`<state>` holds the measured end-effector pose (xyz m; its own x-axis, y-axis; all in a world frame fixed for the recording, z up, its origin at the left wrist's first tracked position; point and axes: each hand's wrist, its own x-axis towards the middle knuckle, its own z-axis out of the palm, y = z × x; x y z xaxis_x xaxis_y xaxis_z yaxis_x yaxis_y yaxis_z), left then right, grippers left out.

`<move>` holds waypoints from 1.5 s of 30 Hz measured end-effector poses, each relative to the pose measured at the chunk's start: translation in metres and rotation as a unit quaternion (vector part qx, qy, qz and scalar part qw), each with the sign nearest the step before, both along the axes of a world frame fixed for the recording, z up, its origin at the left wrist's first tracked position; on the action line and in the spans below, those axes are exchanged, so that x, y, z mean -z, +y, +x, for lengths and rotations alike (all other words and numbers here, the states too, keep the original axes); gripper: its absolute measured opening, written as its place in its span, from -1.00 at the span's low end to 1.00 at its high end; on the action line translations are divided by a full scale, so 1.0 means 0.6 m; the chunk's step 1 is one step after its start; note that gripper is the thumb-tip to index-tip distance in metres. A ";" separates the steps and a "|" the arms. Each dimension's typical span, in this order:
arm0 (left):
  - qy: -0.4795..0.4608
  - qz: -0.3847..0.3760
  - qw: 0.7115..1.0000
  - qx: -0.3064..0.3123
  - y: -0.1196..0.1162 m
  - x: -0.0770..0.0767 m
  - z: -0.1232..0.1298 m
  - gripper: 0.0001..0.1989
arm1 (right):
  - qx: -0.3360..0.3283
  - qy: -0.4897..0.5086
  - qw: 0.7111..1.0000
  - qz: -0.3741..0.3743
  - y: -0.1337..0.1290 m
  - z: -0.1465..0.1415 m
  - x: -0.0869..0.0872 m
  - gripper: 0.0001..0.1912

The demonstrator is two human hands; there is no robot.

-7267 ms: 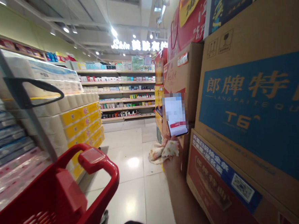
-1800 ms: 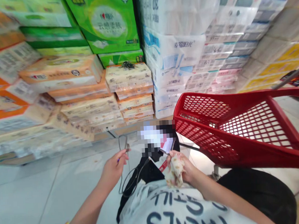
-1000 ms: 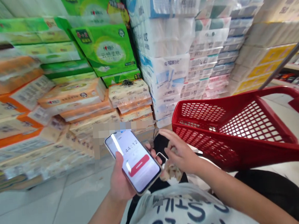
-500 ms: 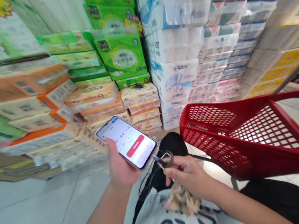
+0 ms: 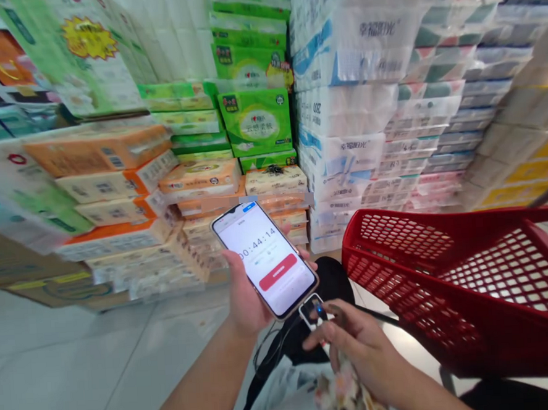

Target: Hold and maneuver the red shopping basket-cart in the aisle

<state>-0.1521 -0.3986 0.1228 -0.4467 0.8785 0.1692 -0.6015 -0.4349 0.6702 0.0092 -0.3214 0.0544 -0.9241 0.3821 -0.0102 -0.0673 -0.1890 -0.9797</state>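
Observation:
My left hand (image 5: 249, 293) is closed round a phone (image 5: 265, 258), its thumb on the left edge and fingertips showing past the right edge. The lit screen shows a timer reading 00:44:14 above a red button. Just below the phone's lower corner, my right hand (image 5: 352, 342) pinches a small white-framed device (image 5: 314, 309) with a blue light. A dark cable loops down to the left of it. Pale floral fabric (image 5: 345, 389) hangs below the right hand.
A red shopping basket (image 5: 464, 280) stands at the right. Green tissue packs (image 5: 257, 122), orange packs (image 5: 101, 150) and tall white paper packs (image 5: 352, 157) are stacked ahead. Pale floor tiles (image 5: 121, 363) show at lower left.
The view has shifted, so shelves and basket sit lower and further right. My right hand has turned the small device, whose white frame now faces up near the phone.

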 end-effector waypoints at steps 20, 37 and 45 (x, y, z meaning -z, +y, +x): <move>-0.007 0.009 1.000 0.009 -0.003 -0.022 0.011 -0.11 | 0.165 0.055 0.985 -0.011 0.002 -0.014 -0.044 -0.66; -0.024 0.051 0.998 0.020 0.000 -0.030 0.012 -0.09 | 0.068 0.063 0.995 -0.021 -0.019 -0.018 -0.058 -0.60; -0.040 0.040 0.998 0.003 0.002 -0.033 0.014 -0.10 | 0.064 0.050 0.997 -0.003 -0.019 -0.017 -0.051 -0.64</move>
